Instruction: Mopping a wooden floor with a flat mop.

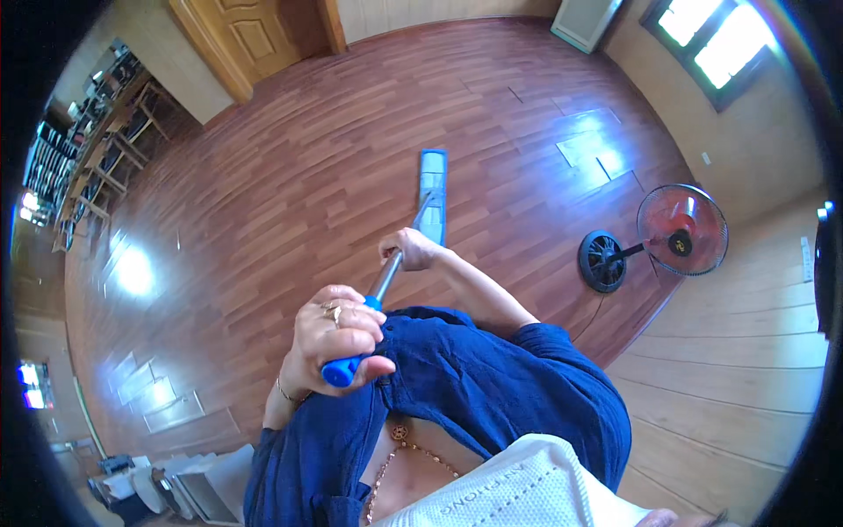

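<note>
A flat mop runs away from my body, its long blue-and-white head [433,198] lying on the wood floor. My left hand [336,338] is wrapped around the blue grip at the top of the handle, close to my chest, with the blue end cap [339,373] sticking out below the fingers. Farther down, my right hand [411,249] is closed around the metal pole [385,279]. Beyond it, a short stretch of pole slants to the middle of the mop head.
A standing fan [681,230] with a round black base [602,262] is on the right by the wall. At the far left stands a long cluttered table [104,123]. A wooden door [255,39] and a white cabinet [586,22] are at the back. Pale objects [176,487] sit at lower left.
</note>
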Available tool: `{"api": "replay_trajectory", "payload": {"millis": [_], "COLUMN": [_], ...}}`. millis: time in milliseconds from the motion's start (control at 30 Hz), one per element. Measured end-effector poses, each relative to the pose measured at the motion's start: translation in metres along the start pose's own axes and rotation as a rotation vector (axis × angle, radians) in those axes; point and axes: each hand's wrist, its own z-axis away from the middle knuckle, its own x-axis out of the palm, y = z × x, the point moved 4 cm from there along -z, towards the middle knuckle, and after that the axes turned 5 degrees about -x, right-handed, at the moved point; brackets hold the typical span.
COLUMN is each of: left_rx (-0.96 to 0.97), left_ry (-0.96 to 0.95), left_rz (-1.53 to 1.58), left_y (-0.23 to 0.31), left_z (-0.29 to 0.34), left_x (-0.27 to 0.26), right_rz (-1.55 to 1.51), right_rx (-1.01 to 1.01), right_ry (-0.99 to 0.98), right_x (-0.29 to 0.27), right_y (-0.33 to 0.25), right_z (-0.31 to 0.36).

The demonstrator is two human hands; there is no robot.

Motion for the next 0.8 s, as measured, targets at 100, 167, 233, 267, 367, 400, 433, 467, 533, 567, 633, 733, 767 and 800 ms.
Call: {"api": "replay_trajectory", "payload": {"millis": [100,167,233,267,367,400,433,467,533,567,633,733,767,800], "left_rx": [-0.05,-0.051,-0.059,-0.066,-0.121,-0.139,-0.165,-0.152,-0.197,-0.191,-0.198,-0.203,-0.216,-0.228], "left_ry": [-0.121,-0.213,-0.271,-0.302,-0.384,-0.409,-0.418,-0.424,-0.462,-0.499,-0.49,-0.489,-0.471,-0.453], "left_rz": [0.082,0.158,0.214,0.257,0.357,0.387,0.417,0.415,0.46,0.452,0.447,0.449,0.448,0.447], "left_y": [-0.027,-0.043,-0.063,-0.07,-0.092,-0.099,-0.103,-0.104,-0.11,-0.113,-0.122,-0.128,-0.129,-0.131], "left_z": [-0.013,-0.027,-0.039,-0.044,-0.05,-0.052,-0.054,-0.059,-0.067,-0.081,-0.099,-0.116,-0.121,-0.126], "left_x": [0.008,0.016,0.024,0.03,0.041,0.046,0.048,0.05,0.051,0.054,0.054,0.054,0.053,0.052], "right_rz": [0.019,0.034,0.083,0.14,0.145,0.105,0.103,0.087,0.089,0.061,0.1,0.258,0.256,0.253], "right_rx": [0.097,0.133,0.183,0.178,0.27,0.29,0.289,0.314,0.31,0.308,0.313,0.302,0.303,0.304], "right_ry": [0.096,0.159,0.299,0.327,0.532,0.622,0.592,0.625,0.682,0.722,0.814,0.713,0.665,0.616], "right_x": [-0.023,-0.04,-0.055,-0.055,-0.052,-0.056,-0.062,-0.063,-0.065,-0.071,-0.086,-0.093,-0.098,-0.104], "right_y": [0.026,0.045,0.057,0.074,0.09,0.085,0.081,0.09,0.087,0.108,0.108,0.117,0.118,0.12], "right_z": [0.03,0.051,0.069,0.085,0.118,0.126,0.132,0.144,0.148,0.154,0.148,0.151,0.146,0.141]}}
